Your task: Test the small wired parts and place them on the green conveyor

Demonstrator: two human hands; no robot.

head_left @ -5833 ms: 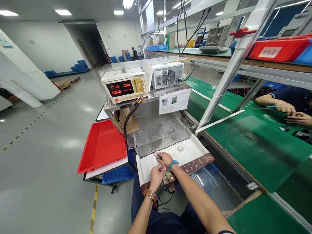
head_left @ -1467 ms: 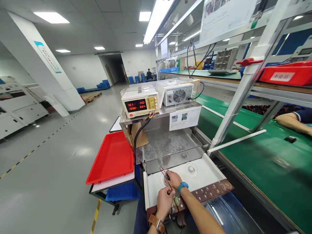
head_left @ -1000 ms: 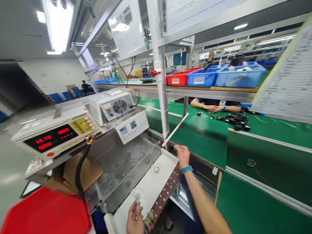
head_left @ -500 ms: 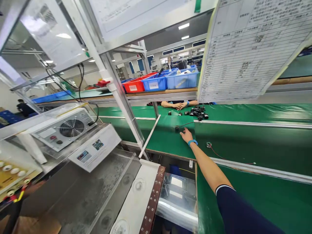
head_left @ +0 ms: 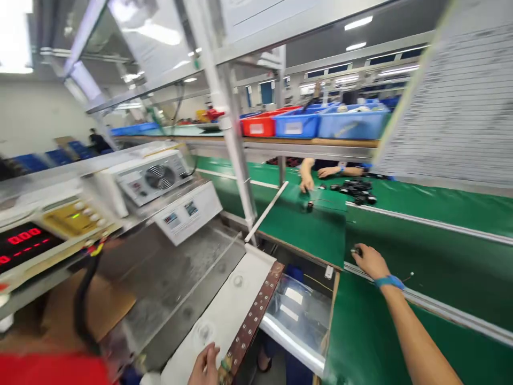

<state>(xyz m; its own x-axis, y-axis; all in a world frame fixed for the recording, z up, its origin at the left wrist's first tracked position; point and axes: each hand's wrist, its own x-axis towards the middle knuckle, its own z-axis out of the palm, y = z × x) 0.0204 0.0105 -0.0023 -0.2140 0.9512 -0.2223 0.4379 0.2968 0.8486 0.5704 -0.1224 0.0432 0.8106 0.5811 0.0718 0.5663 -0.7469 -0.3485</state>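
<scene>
My right hand (head_left: 371,261), a blue band at its wrist, is over the green belt, beside the metal rail. Its thumb and fingers pinch a small round part (head_left: 355,251), dark and silvery, mostly hidden by the fingertips. A thin wire end (head_left: 411,275) shows on the belt behind the wrist. At the bottom edge, my left hand (head_left: 205,366) is partly in view and blurred. Its fingers are loosely curled and apart, with nothing visible in them, over the white strip (head_left: 218,299) beside the brown perforated edge (head_left: 256,310).
Across the belt, a co-worker's hand (head_left: 306,181) reaches toward a small wired part (head_left: 310,206) on the green board (head_left: 304,230). A pile of black parts (head_left: 356,190) lies farther right. A metal post (head_left: 234,144) and instruments (head_left: 150,176) stand left; bins (head_left: 298,123) line the shelf.
My right hand has moved right and nearer, off the green board, and has taken hold of the round part. My left hand has come into view. A co-worker's folded hands have parted. The view has shifted left.
</scene>
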